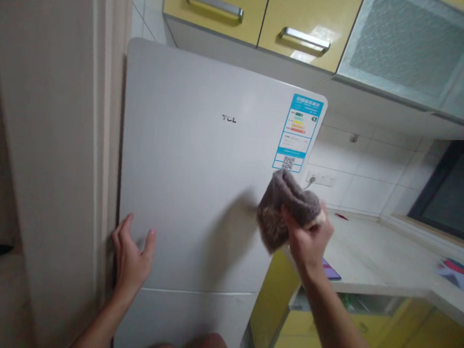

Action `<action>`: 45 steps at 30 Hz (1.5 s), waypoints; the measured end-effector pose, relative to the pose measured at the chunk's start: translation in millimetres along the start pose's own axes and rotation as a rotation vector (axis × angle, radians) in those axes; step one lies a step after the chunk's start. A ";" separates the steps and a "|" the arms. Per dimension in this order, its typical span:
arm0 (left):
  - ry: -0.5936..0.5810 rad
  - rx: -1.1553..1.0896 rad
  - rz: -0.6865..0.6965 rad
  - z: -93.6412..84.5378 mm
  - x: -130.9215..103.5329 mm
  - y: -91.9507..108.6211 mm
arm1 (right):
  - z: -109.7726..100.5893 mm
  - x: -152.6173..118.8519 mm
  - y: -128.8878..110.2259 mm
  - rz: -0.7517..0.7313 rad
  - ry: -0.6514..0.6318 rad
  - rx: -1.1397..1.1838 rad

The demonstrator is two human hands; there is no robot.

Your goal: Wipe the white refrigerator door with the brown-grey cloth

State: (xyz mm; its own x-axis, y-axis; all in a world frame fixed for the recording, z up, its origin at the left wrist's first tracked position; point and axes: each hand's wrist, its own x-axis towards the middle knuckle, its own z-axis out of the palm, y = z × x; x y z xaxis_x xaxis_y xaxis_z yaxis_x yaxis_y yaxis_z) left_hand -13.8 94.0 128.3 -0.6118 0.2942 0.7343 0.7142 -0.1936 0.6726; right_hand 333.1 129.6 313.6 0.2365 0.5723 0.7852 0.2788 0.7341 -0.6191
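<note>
Cloth at the fridge door

Right hand (307,240) has fingers clamped on a grey cloth (288,206) at the fridge (198,192) edge, under its energy label (298,132); left hand (131,257), fingers apart, lies flat on the door; worktop (374,262) beside.

Pale silver-grey fridge door (190,192) with a blue-bordered label (298,132) carrying green-to-red bars near its upper right corner. Grey-brown cloth (284,205). Yellow cupboard doors (266,9) with silver handles (214,3). White wall tiles (362,174); off-white countertop (371,256).
</note>
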 end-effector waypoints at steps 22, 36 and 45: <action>-0.034 0.364 0.359 20.2 -36.7 -125.7 | 71.4 -23.7 79.6 -0.450 -1.522 0.055; 0.038 0.418 -0.067 39.3 -81.0 -165.2 | 168.1 153.9 -77.4 -1.005 -0.280 -0.568; -0.196 0.250 -0.391 12.2 -77.4 -168.5 | 180.2 -154.4 98.8 -1.160 -1.301 -0.251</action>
State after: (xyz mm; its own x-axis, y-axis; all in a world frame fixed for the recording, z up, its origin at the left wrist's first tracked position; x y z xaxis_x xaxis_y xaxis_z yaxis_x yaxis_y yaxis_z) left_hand -82.8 115.3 -43.0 -0.7914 0.4752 0.3846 0.5188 0.1892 0.8337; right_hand 156.4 179.6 133.7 -0.9636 -0.1716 0.2049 -0.0978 0.9398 0.3276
